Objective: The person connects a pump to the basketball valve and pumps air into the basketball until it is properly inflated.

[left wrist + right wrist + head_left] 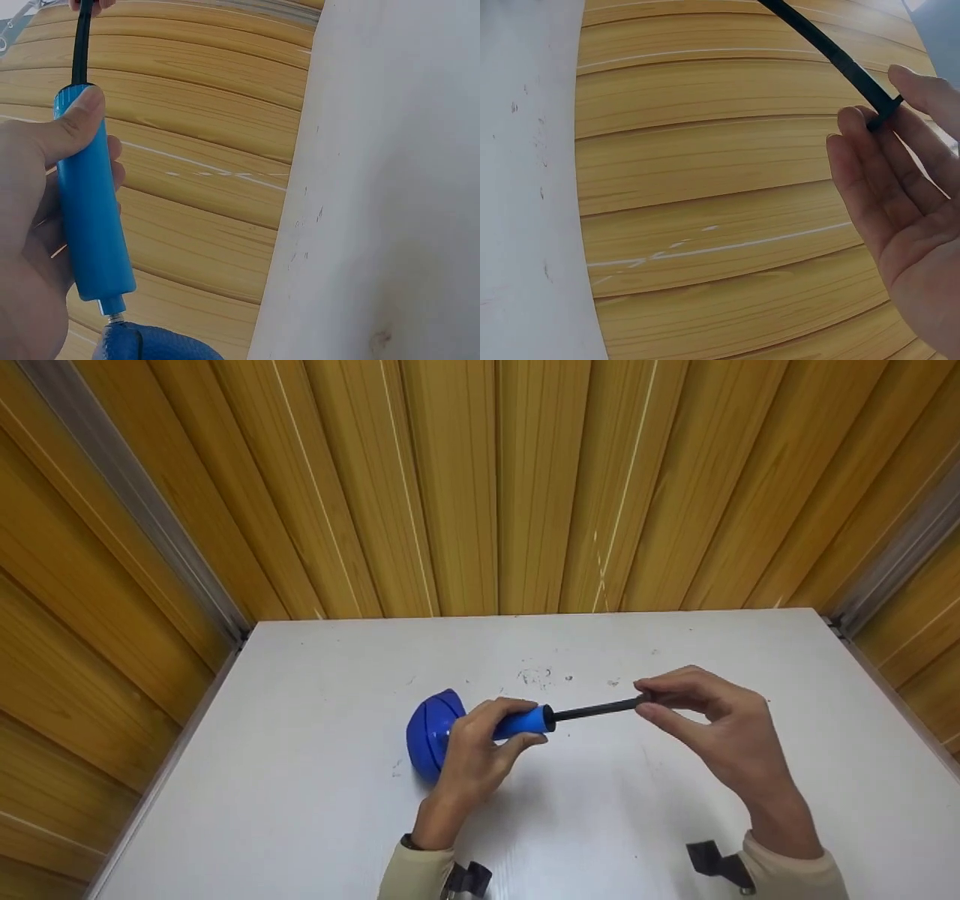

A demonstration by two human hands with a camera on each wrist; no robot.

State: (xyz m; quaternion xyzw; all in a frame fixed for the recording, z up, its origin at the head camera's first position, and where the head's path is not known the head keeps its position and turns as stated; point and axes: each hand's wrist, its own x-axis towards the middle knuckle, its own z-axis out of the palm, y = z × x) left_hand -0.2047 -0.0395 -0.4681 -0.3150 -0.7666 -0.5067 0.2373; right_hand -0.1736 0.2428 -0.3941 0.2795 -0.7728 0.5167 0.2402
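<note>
A plain, booth-like work bay
Ribbed panels (yellow-brown, with a wood grain) enclose a white tabletop on three sides; grey metal strips line both corners.

Pump barrel: smooth plastic, soft sheen; collar ribbed. Plunger rod: dark plastic, matt. Needle: bright metal. Ball: rubbery look, finely pebbled in left wrist view. Tabletop: smooth, faintly glossy, scuffed. Wall panels: wood-grain finish, low sheen. 2 sleeves: matt cloth.
</note>
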